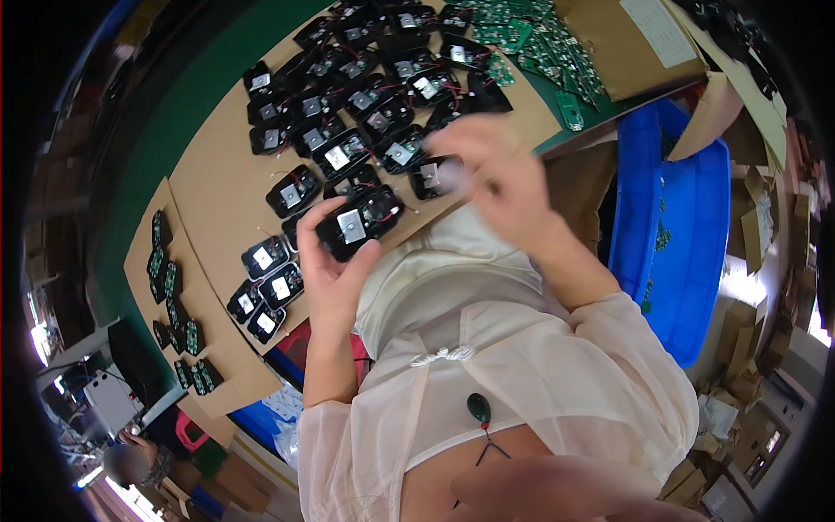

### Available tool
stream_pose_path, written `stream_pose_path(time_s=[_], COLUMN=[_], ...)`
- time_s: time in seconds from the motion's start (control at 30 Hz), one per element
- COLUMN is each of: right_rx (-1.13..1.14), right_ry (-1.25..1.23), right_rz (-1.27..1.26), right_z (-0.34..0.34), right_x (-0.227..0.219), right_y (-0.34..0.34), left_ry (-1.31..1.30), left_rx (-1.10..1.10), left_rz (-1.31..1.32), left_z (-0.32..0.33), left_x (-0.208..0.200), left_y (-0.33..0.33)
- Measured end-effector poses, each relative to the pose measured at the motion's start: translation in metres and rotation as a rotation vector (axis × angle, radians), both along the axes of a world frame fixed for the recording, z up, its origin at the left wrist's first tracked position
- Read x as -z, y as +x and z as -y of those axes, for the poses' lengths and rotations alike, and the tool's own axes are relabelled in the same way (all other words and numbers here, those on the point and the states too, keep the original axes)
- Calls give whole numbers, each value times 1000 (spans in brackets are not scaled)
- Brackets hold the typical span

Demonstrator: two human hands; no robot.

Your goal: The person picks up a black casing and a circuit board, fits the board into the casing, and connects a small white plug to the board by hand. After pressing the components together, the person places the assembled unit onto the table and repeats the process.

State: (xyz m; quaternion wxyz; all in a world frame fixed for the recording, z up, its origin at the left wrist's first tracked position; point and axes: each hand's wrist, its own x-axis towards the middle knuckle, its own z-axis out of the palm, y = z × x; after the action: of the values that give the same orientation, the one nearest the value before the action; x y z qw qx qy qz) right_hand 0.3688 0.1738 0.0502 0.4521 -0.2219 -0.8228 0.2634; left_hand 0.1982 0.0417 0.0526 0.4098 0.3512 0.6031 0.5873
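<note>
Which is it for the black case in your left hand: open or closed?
Open: the black case in the left hand has its silver square exposed, with no cover over it.

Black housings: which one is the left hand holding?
The black housing, silver plate showing, between the thumb and fingers of the left hand; neighbouring housings lie on the cardboard, outside that grip.

Cardboard sheets [209, 204] on green table [202, 97]
</note>
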Motion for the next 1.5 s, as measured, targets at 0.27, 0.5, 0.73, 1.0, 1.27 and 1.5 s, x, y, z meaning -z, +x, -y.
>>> stream_pose_path(time_s=[0.27, 0.5, 0.73, 1.0, 1.27, 1.5], right_rx=[986, 753, -200, -660, -492, -467], right_ry=[-62, -339, -91, -172, -1004, -1159], right_rz=[663, 174, 53, 89, -146, -183], right_z=[-63, -58, -4, 24, 52, 54], right_x=[54, 47, 13, 3, -4, -16], right_y=[104, 91, 46, 5, -14, -29], left_ry=[-55, -86, -18, -4, 122, 146], left_rx=[9, 361, 461, 699, 172, 102], left_rz=[493, 199, 644, 587, 464, 291], left_z=[0, -11, -17, 15, 27, 25], left_x=[-2, -3, 4, 5, 4, -3], left_y=[12, 25, 12, -3, -7, 1])
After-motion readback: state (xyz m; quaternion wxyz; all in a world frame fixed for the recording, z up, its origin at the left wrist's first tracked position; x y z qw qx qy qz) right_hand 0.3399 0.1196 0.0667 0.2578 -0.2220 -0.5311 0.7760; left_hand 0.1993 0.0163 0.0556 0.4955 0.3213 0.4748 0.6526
